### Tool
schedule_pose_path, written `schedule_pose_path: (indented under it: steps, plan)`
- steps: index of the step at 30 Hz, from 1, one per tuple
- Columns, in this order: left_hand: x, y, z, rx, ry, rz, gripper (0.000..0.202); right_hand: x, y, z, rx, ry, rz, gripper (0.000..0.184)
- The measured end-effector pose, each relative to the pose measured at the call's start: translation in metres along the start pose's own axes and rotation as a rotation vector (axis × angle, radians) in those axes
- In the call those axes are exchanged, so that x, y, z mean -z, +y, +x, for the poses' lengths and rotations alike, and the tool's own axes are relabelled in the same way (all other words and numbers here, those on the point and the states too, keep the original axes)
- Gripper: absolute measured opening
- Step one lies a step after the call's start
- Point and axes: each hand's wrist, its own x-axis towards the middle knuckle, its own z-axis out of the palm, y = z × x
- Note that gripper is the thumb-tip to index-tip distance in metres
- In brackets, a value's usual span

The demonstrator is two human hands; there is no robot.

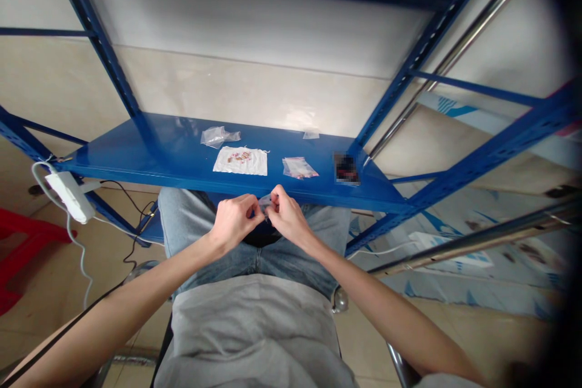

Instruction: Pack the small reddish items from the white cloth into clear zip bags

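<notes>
Head view shows left hand [237, 218] and right hand [285, 214] pinching a clear plastic bag [264, 200], apparently working its edge, the next move likely needing fine control.

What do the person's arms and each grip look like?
The left grip and right grip are ungloved, five-fingered hands; the wrists are bare. A thin black cord shows along the left forearm. A grey sleeve shows on the right.
</notes>
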Motion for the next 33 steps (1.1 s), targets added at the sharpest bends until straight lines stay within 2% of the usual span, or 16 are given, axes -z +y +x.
schedule_pose_path:
  steps: [3, 8, 12, 15, 17, 19, 21, 23, 25, 28, 30, 33]
  plan:
    - [-0.002, 0.004, -0.005, -0.055, -0.014, 0.018, 0.011, 0.000, 0.001, 0.000, 0.009, -0.048, 0.072, 0.022]
    - [-0.001, 0.008, -0.007, 0.029, 0.045, 0.056, 0.015, 0.002, 0.008, 0.002, -0.049, -0.090, 0.203, 0.023]
    - [0.006, 0.001, 0.003, 0.099, 0.019, -0.143, 0.018, 0.008, 0.009, 0.010, -0.028, -0.116, 0.471, 0.017]
    - [0.008, -0.013, 0.014, 0.225, 0.027, -0.427, 0.029, 0.017, 0.007, 0.016, -0.013, -0.174, 0.679, 0.020]
    - [0.007, -0.022, 0.020, 0.347, -0.076, -0.692, 0.038, 0.023, 0.005, 0.018, -0.003, -0.224, 0.755, 0.024]
    - [0.003, -0.028, 0.023, 0.432, -0.249, -0.947, 0.047, 0.027, 0.004, 0.018, -0.011, -0.268, 0.792, 0.028]
    - [0.000, -0.030, 0.023, 0.436, -0.361, -1.111, 0.050, 0.028, 0.005, 0.018, -0.027, -0.305, 0.805, 0.031]
    - [-0.003, -0.029, 0.022, 0.386, -0.384, -1.174, 0.046, 0.026, 0.006, 0.017, -0.039, -0.322, 0.795, 0.033]
    - [-0.003, -0.029, 0.021, 0.349, -0.391, -1.180, 0.043, 0.023, 0.008, 0.018, -0.036, -0.277, 0.752, 0.035]
    - [-0.002, -0.029, 0.020, 0.357, -0.409, -1.166, 0.040, 0.022, 0.009, 0.019, 0.002, -0.125, 0.679, 0.036]
    - [-0.001, -0.030, 0.020, 0.382, -0.409, -1.147, 0.040, 0.023, 0.008, 0.019, 0.032, -0.029, 0.650, 0.033]
    - [-0.001, -0.031, 0.020, 0.384, -0.431, -1.116, 0.041, 0.024, 0.007, 0.019, 0.035, 0.047, 0.645, 0.024]
